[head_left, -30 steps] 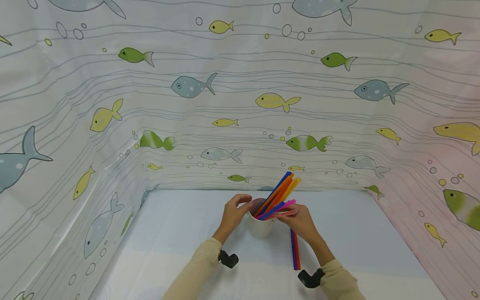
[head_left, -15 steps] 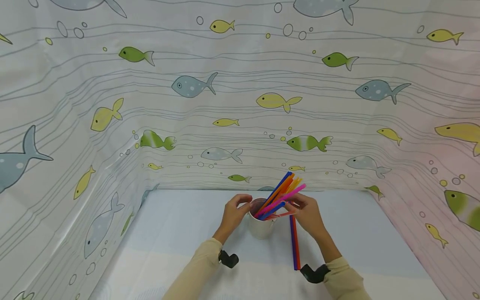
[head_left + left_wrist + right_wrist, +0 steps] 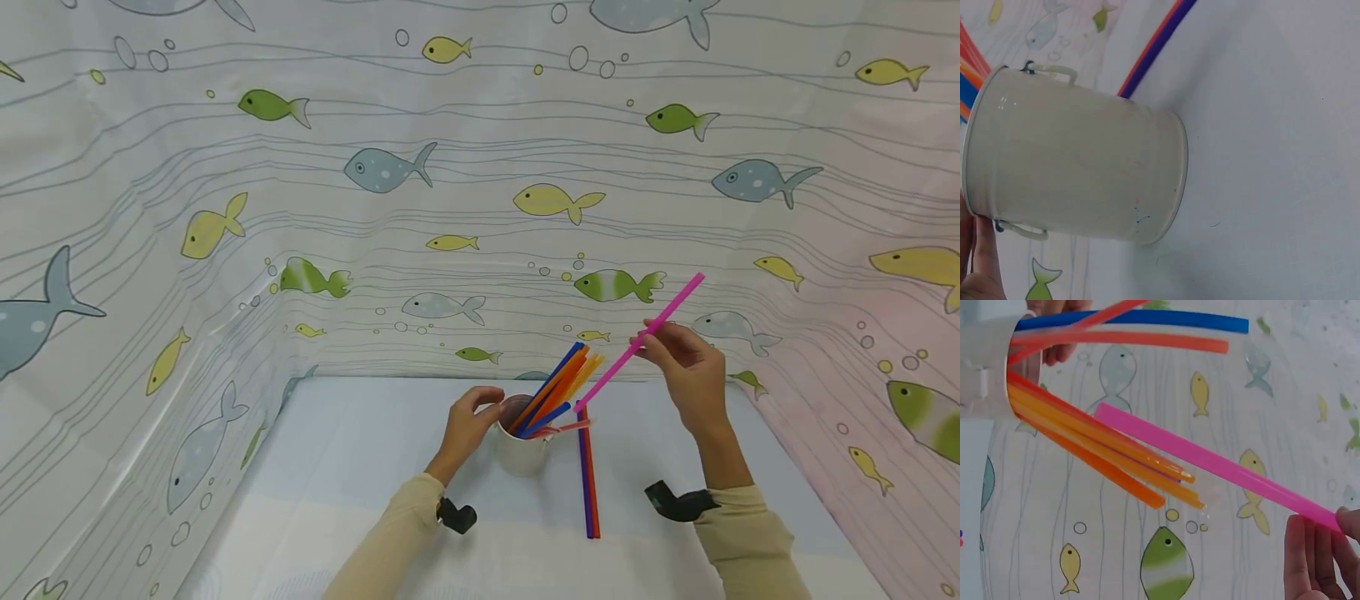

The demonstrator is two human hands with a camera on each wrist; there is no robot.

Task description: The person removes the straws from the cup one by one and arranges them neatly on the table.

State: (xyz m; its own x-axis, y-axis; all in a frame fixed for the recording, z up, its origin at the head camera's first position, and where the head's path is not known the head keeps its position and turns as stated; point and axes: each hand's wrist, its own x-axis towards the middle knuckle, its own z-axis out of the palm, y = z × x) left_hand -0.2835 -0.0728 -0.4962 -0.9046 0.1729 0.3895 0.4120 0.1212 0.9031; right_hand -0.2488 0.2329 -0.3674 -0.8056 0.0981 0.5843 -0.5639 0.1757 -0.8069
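A pink drinking straw (image 3: 618, 360) slants in my right hand (image 3: 690, 371), pinched between thumb and fingers. Its lower end is out of the small cream metal bucket (image 3: 522, 457), up and to the right of it. My left hand (image 3: 468, 429) grips the bucket's rim from the left; in the left wrist view its fingers (image 3: 986, 253) show at the rim by a small side handle (image 3: 1022, 231). Blue, orange, yellow and red straws (image 3: 558, 385) lean out of the bucket to the right. The right wrist view shows the pink straw (image 3: 1210, 462) apart from the bucket.
Two straws, one purple (image 3: 584, 479) and one red (image 3: 593, 492), lie side by side on the pale table (image 3: 360, 442), right of the bucket. A fish-patterned sheet (image 3: 465, 275) rises behind the table and along both sides.
My right hand has drawn the pink straw out of the bucket and moved it up to the right. The left hand and the bucket have stayed in place.
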